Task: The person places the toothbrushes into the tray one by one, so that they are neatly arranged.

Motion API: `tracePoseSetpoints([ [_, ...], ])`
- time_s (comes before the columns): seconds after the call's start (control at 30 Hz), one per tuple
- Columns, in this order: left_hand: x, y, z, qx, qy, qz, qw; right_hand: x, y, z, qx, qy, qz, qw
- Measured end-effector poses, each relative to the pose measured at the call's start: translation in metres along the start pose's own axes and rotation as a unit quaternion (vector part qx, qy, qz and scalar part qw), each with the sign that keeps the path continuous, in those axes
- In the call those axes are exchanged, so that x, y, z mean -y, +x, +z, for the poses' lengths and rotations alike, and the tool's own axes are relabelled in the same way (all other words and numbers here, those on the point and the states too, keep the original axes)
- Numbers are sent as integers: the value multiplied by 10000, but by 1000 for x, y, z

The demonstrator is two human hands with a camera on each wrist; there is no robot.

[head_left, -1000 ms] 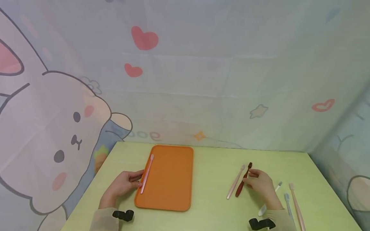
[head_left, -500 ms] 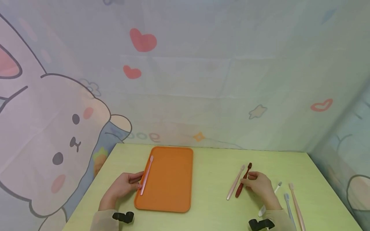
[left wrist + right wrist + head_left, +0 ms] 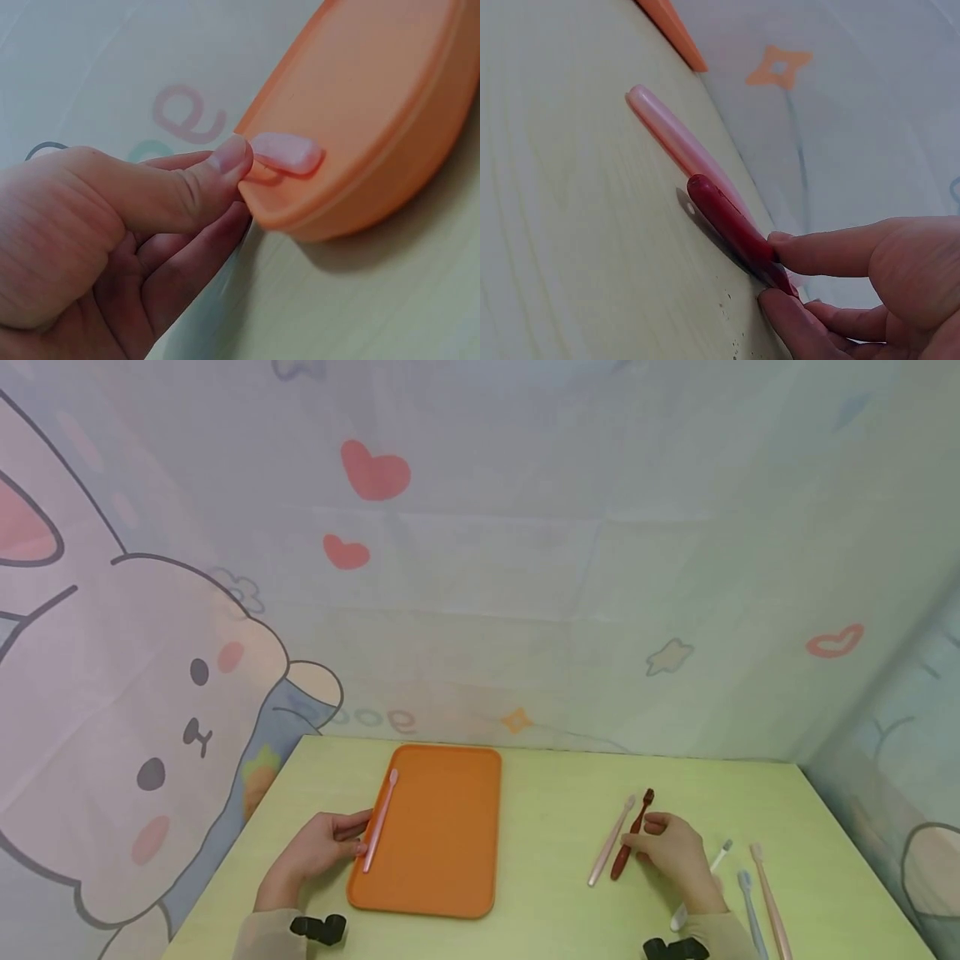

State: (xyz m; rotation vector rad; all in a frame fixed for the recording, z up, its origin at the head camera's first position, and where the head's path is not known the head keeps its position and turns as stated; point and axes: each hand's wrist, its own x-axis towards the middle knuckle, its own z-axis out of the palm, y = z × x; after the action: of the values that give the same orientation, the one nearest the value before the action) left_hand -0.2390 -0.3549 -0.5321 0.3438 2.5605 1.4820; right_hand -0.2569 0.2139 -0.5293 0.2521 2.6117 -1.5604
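Note:
An orange tray [image 3: 435,835] lies on the left half of the table, with a pink toothbrush [image 3: 381,822] along its left side. My left hand [image 3: 315,850] pinches the tray's left rim; in the left wrist view the thumb [image 3: 187,187] lies on top, beside the pink handle [image 3: 289,152]. On the right, my right hand [image 3: 675,856] pinches a dark red toothbrush [image 3: 622,860] between thumb and fingers. The right wrist view shows its handle end [image 3: 724,214] close above the table, over its shadow. Just left of it lies a pale pink toothbrush [image 3: 611,845].
A white toothbrush [image 3: 722,855], partly hidden by the right wrist, a light blue toothbrush [image 3: 752,906] and a peach toothbrush [image 3: 771,895] lie at the right of the table [image 3: 555,827]. A printed cloth backdrop [image 3: 525,568] rises behind the table's far edge.
The right fingertips have shifted slightly left on the dark red toothbrush, which stays beside the pale pink one. The left hand keeps its hold on the tray, and the head view has tilted slightly.

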Motion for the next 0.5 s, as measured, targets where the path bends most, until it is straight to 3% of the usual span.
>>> tracePoseSetpoints([
  [0.23, -1, 0, 0, -9, -95, -21, 10000, 0, 1, 0, -100, -198, -53, 9997],
  [0.5, 0, -1, 1, -10, -109, -95, 9999, -2, 1, 2, -71, -26, 6, 10000],
])
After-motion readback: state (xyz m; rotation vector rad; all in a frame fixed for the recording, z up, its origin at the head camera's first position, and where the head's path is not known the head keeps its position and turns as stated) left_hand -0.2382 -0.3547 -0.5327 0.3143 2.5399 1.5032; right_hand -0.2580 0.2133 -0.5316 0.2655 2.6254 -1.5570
